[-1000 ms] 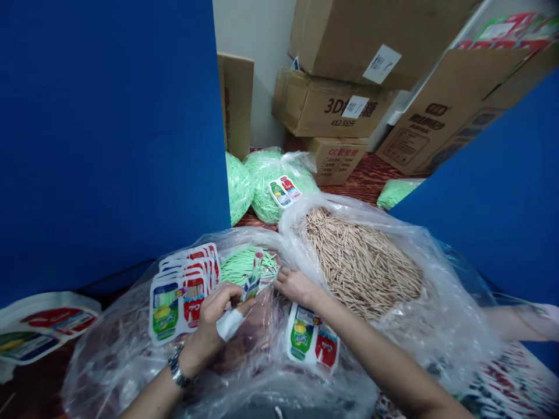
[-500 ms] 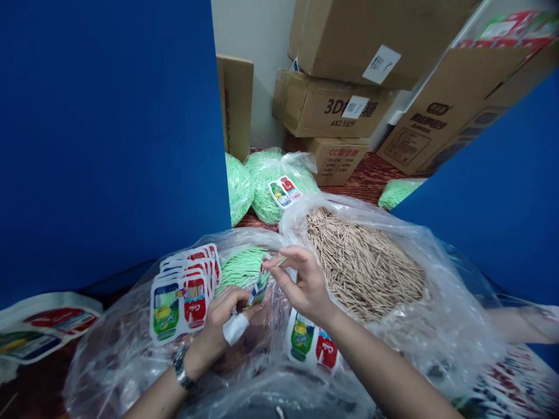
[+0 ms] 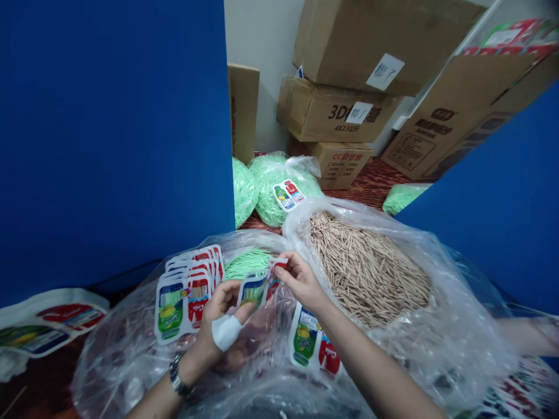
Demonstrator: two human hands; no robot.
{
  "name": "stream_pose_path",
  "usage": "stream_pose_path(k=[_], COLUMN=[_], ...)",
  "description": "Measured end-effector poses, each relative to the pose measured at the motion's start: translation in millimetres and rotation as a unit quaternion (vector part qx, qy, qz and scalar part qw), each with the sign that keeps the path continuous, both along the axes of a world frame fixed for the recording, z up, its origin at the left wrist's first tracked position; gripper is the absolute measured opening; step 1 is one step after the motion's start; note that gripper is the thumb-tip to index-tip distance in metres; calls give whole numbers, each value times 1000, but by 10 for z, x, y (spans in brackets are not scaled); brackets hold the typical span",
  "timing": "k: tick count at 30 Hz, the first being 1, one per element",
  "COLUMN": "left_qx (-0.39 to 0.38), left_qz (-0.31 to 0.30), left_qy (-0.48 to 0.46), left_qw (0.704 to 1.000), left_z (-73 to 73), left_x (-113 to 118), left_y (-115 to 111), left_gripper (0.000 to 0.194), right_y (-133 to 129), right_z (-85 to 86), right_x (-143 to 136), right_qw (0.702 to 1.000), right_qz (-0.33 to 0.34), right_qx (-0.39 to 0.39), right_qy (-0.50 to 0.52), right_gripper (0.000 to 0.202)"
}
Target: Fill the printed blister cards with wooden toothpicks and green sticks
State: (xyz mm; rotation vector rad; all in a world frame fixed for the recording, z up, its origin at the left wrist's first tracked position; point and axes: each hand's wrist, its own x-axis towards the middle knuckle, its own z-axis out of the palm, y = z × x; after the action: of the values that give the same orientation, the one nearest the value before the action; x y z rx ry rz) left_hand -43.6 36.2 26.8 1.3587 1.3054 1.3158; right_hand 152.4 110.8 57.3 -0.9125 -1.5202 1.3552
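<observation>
My left hand (image 3: 213,320), with a white wrap (image 3: 227,331) around the thumb, holds a small printed packet (image 3: 253,287) by its green half. The thumb and fingers of my right hand (image 3: 303,284) pinch the packet's red half near its top edge. Just behind it, thin green sticks (image 3: 248,263) lie in a clear plastic bag. To the left is an overlapping row of green-and-red packets (image 3: 171,314) with sticks showing in their windows. Another such packet (image 3: 304,340) lies below my right wrist, partly covered by my forearm.
A large clear bag of thin brown sticks (image 3: 371,273) lies right of my hands. Behind stand tied bags of green sticks (image 3: 279,174) and stacked cardboard boxes (image 3: 340,110). Blue panels (image 3: 113,128) flank both sides. Another person's forearm (image 3: 526,336) reaches in at right.
The packet was nearly edge-on and now turns its printed face toward me. My right hand, earlier raised with a thin green stick at its fingertips, has come down onto the packet's red half.
</observation>
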Motion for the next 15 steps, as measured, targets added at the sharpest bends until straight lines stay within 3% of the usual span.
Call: stream_pose_path(k=[2, 7, 9, 12, 15], left_qx=[-12, 17, -4, -61, -114], left_qz=[36, 70, 65, 10, -5], left_qy=[-8, -21, -66, -118, -100], left_qw=[999, 997, 996, 991, 988], left_z=[-17, -15, -21, -54, -112], left_x=[-15, -54, -38, -36, -166], left_y=[15, 65, 52, -35, -186], left_gripper=[14, 19, 21, 47, 37], right_y=[-31, -88, -113, -157, -192], right_z=[-26, -41, -50, -83, -169], right_x=[-10, -22, -49, -112, -223], right_qw=[999, 994, 992, 994, 991], right_qz=[-23, -47, -26, -4, 77], right_qx=[12, 33, 33, 10, -11], right_qy=[-19, -95, -115, -107, -104], right_gripper=[22, 24, 26, 27, 25])
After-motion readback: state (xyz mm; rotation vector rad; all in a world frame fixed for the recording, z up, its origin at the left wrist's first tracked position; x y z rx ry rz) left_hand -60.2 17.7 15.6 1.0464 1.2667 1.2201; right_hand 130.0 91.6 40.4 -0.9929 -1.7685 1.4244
